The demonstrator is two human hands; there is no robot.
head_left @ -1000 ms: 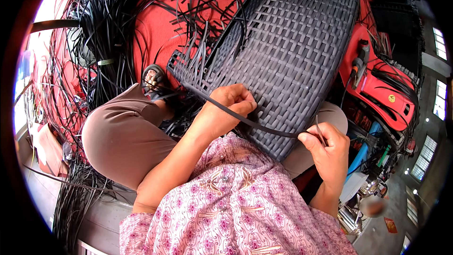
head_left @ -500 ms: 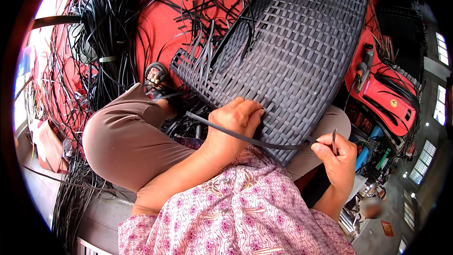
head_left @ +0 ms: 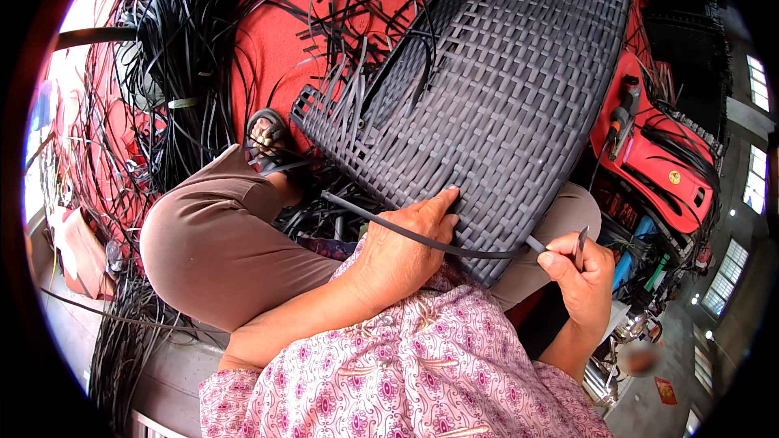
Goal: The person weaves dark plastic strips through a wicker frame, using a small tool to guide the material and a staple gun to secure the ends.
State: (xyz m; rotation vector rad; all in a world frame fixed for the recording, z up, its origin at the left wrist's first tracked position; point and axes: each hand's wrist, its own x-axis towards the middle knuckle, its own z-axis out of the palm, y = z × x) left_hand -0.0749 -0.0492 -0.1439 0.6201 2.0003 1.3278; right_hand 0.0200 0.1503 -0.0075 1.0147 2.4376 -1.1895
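Now right hand (head_left: 580,276) pinches a black strip (head_left: 422,235) taut, left hand (head_left: 402,251) beside it presses flat on the woven panel (head_left: 503,89).

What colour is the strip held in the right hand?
Black strip, right hand; head view.

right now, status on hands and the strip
Left hand pressed on woven panel. Right hand pinching black strip, pulled taut across. Loose strips piled left, clear of hands.
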